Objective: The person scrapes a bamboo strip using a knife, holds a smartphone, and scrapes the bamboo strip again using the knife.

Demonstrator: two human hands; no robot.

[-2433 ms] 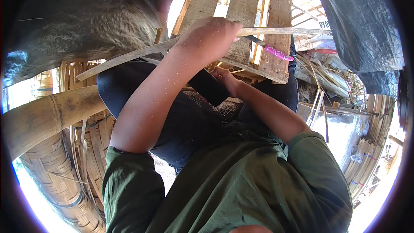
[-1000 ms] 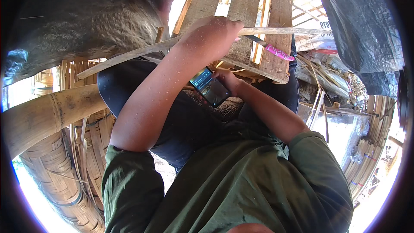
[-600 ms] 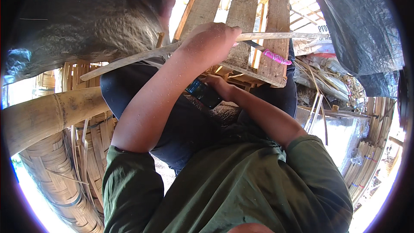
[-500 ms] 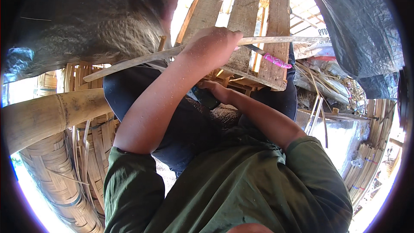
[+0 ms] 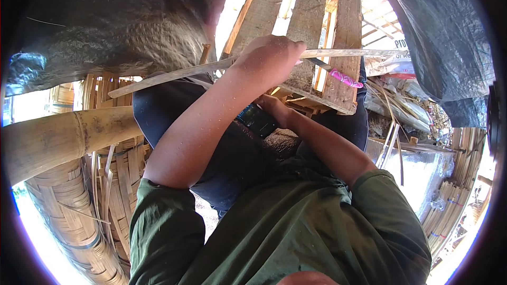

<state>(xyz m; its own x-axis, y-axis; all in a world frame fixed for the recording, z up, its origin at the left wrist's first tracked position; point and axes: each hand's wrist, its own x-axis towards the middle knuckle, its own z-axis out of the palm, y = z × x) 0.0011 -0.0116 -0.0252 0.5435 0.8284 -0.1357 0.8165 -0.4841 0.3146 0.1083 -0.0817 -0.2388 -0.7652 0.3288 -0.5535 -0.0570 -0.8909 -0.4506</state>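
My left hand is closed around a long, slightly bowed bamboo strip, which runs from the left across a slatted wooden stand. Its fingertips are mostly turned away from view. Just right of that hand lies a knife with a pink-wrapped handle; the near end of its blade goes out of sight beside the hand. Lower down, between my knees, my right hand grips the edge of a dark phone with its screen partly lit. My left forearm covers part of the phone.
A thick bamboo pole juts in from the left above a woven bamboo roll. Dark plastic sheeting hangs at upper left, with another sheet at upper right. Bundled bamboo strips stand at the right.
The phone has tilted so that more of its screen shows. The whole view has shifted slightly, with the stand and hands a little further right and down. My left hand keeps its grip.
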